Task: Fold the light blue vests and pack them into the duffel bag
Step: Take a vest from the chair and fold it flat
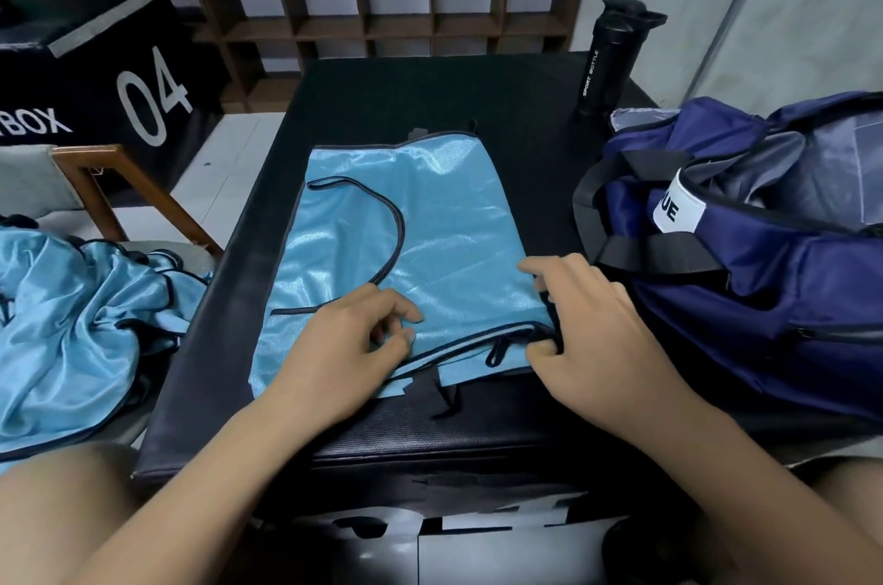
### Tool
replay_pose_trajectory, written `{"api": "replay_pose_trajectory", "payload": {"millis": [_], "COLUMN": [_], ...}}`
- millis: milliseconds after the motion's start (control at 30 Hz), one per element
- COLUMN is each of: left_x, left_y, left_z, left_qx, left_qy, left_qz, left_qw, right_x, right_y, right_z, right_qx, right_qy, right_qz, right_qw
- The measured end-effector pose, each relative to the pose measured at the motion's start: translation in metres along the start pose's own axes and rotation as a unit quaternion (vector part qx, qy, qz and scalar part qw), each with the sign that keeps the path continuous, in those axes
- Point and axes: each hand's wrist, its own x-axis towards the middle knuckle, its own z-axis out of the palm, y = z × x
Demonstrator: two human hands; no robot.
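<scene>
Early yet: one vest [444,221] flat on the black pad [430,92], left hand [334,355] and right hand [597,331] curled, pinching its near edge, heap [71,312] waiting left, duffel bag [764,297] open, nothing visibly packed.

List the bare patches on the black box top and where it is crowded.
Free on the box top: the far strip beyond the spread vest, left of the bottle; a narrow strip along the vest's left edge. Crowded: right side, by the duffel bag and right hand.
</scene>
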Motion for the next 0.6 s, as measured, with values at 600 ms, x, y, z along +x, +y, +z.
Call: {"api": "replay_pose_trajectory", "payload": {"millis": [600], "left_x": [-0.062], "left_y": [-0.002], "left_z": [-0.062], "left_qx": [0.112], "left_qy": [-0.014], "left_qz": [0.077], "left_qw": [0.991], "right_x": [-0.020], "right_y": [0.013], "right_z": [-0.002], "right_qx": [-0.004], "right_qy": [-0.071], "right_qz": [-0.230], "right_qw": [0.971]}}
